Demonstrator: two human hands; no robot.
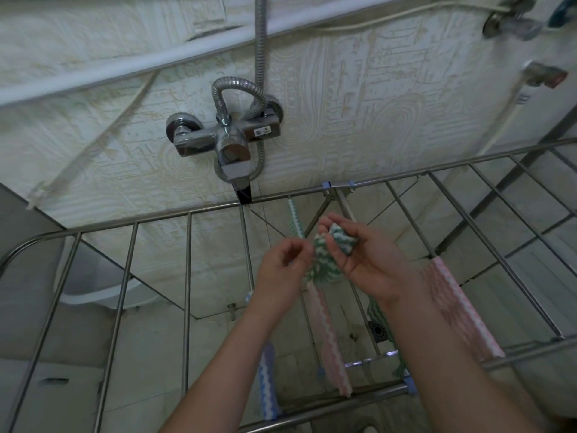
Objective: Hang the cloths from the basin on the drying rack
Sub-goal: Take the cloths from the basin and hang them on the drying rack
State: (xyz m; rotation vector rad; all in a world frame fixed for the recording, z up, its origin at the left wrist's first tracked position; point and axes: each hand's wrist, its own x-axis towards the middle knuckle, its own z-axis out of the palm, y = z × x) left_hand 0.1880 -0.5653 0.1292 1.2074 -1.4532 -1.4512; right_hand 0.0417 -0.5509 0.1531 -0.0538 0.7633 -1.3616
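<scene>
R grip [365,260] clutches bunched green-white cloth [321,260] above drying rack [187,276], loose end hanging btwn hands. L grip [282,267] curled at cloth's edge; can't tell if it pinches. Step looks like unbunching: find 2 corners, pull flat, drape over a bare rail w/ even halves, clear of pink cloth [324,332] just below.

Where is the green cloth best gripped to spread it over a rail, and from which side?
Its loose lower edge, from the left: the right hand holds the bunched top of the green cloth, the rest hangs crumpled beneath, so pulling sideways should open it.
</scene>
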